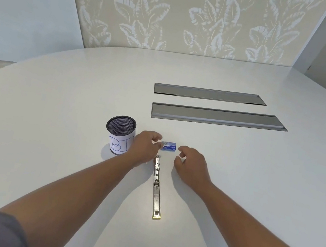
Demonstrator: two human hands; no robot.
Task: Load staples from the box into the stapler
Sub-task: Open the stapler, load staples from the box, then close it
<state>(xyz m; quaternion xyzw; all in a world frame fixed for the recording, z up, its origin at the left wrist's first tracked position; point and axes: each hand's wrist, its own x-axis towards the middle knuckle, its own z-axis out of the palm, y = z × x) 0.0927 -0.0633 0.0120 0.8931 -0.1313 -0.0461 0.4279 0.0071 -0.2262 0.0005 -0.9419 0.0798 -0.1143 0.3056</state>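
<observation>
A small blue staple box (169, 147) lies on the white table (52, 104), its left end slid open. My left hand (145, 144) is at that open end, fingertips pinching at the tray. My right hand (191, 163) hovers just right of the box with fingers loosely curled, holding nothing. The metal stapler (156, 187) lies opened out flat between my forearms, its long axis running toward me, with a yellowish end nearest me.
A black mesh cup (120, 134) with a paper label reading "BIN" stands left of my left hand. Two grey recessed cable hatches (217, 116) sit farther back on the right. A patterned wall panel rises behind the table's curved far edge.
</observation>
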